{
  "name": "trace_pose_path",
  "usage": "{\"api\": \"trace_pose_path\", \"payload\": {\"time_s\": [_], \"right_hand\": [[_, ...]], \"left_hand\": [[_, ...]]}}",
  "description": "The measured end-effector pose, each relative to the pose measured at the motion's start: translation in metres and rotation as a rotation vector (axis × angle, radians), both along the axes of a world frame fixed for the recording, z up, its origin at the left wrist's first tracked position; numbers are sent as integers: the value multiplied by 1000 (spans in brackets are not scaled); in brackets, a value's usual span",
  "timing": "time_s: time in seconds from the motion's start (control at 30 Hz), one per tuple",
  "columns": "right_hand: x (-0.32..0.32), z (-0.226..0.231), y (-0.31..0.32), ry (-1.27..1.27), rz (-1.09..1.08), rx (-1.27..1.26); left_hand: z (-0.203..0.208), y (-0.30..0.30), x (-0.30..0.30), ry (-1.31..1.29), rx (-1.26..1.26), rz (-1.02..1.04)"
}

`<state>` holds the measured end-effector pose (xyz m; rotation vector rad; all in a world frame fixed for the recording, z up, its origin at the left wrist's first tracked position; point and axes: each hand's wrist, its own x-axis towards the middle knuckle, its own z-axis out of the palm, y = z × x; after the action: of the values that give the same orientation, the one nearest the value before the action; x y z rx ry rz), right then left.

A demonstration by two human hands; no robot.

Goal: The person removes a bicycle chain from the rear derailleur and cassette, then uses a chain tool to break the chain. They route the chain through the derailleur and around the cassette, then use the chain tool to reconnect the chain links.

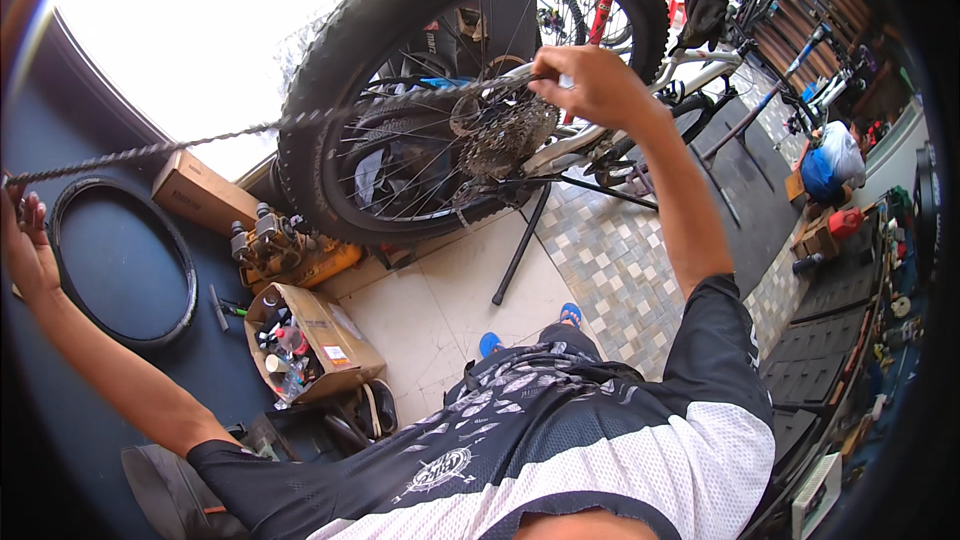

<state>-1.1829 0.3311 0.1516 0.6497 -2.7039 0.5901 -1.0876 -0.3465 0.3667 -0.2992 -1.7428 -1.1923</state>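
Note:
A bicycle chain (150, 152) is stretched in a long line across the front of the bike's rear wheel (312, 155). At the far left, my left hand (32, 250) is raised with its fingers closed on one end of the chain. My right hand (592, 88) pinches the other part of the chain, just above the cassette (508, 135). The exact grip of the right fingertips is partly hidden by the hand. The chain passes above the cassette and over the spokes. Below the hub, a black kickstand (520, 250) reaches down toward the tiled floor.
A loose tyre (190, 270) leans at the left, near a long cardboard box (205, 190). An orange air compressor (325, 260) and an open carton (345, 345) of bottles stand below the wheel. Cluttered tool shelving (880, 340) lines the right; other bikes stand behind.

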Motion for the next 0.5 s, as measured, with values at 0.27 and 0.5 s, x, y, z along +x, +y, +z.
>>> {"api": "trace_pose_path", "payload": {"time_s": [0.27, 0.5], "right_hand": [[-37, -41, 102, -304, -269, 160], [-73, -94, 110, -436, -99, 379]], "left_hand": [[-7, 143, -45, -244, -414, -26], [-1, 359, -114, -185, -699, -143]]}}
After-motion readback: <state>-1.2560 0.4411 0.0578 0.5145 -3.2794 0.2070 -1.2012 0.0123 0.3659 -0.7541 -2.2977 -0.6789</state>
